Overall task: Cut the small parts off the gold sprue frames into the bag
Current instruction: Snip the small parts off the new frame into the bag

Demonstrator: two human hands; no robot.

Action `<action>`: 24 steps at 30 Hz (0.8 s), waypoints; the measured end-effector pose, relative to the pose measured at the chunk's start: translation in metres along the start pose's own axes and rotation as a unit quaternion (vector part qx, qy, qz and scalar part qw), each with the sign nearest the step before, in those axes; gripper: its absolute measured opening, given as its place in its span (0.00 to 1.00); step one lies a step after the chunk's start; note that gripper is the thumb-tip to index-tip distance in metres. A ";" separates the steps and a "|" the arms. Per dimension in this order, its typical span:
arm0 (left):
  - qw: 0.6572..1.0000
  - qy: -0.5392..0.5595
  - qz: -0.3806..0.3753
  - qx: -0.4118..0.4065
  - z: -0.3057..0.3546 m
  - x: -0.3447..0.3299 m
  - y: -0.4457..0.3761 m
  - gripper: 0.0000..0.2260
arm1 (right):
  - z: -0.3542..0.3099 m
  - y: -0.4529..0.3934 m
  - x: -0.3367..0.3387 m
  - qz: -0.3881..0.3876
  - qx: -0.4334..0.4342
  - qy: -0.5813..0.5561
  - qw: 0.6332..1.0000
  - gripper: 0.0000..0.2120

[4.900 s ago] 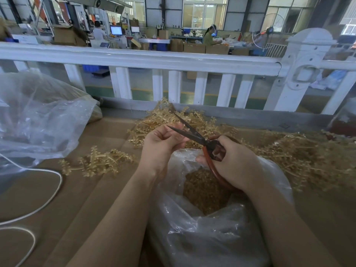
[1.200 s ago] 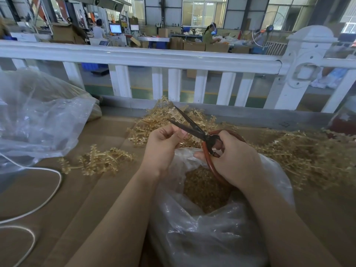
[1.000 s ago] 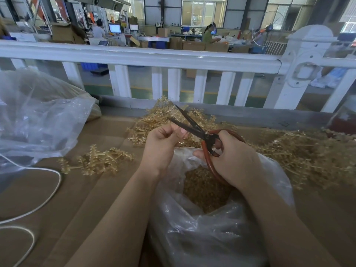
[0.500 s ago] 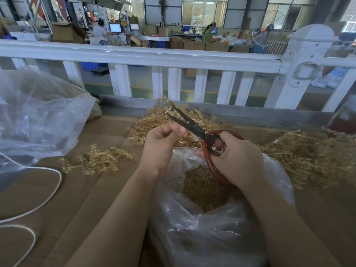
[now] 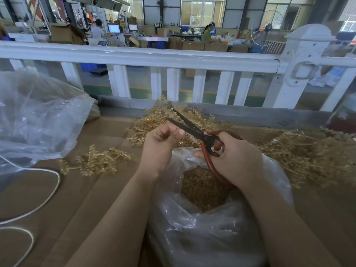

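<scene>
The right hand (image 5: 235, 160) grips the scissors (image 5: 194, 132), blades apart, above the bag (image 5: 192, 224). The left hand (image 5: 161, 145) is curled beside the blades; whether it pinches something I cannot tell. Sprue frames (image 5: 308, 157) lie on the desk (image 5: 48, 199) near both hands.

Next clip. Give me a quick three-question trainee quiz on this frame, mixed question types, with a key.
1. True or false: the scissors are in the left hand.
2. Where does the clear bag of cut gold parts sit?
A. Directly below both hands
B. On the white railing
C. Under the white cable
3. Fill in: the scissor blades are ____ (open/closed).

Key
1. False: the right hand grips their red handles; the left hand's fingers are curled by the blades, and what they pinch is hidden.
2. A
3. open
</scene>
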State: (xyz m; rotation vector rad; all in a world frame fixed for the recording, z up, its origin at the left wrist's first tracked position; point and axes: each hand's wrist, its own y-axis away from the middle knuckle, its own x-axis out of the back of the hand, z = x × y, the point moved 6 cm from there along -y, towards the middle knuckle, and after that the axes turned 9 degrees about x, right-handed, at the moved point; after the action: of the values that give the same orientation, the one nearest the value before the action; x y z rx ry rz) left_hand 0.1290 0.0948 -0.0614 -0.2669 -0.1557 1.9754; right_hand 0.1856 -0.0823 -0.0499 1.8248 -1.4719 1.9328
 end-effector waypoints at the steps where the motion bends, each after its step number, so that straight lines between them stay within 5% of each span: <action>1: 1.000 -0.013 0.000 -0.005 0.001 0.000 0.001 0.07 | 0.000 0.000 0.000 -0.002 0.001 0.003 1.000 0.38; 24: 0.997 -0.050 -0.050 0.012 -0.002 -0.007 0.002 0.06 | -0.001 -0.001 0.006 0.013 0.009 0.008 1.000 0.32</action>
State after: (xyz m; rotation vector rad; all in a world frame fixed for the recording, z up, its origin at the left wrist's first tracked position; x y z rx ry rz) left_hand 0.1300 0.0878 -0.0632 -0.1424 -0.2054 1.8900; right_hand 0.1838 -0.0845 -0.0446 1.8008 -1.4870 1.9741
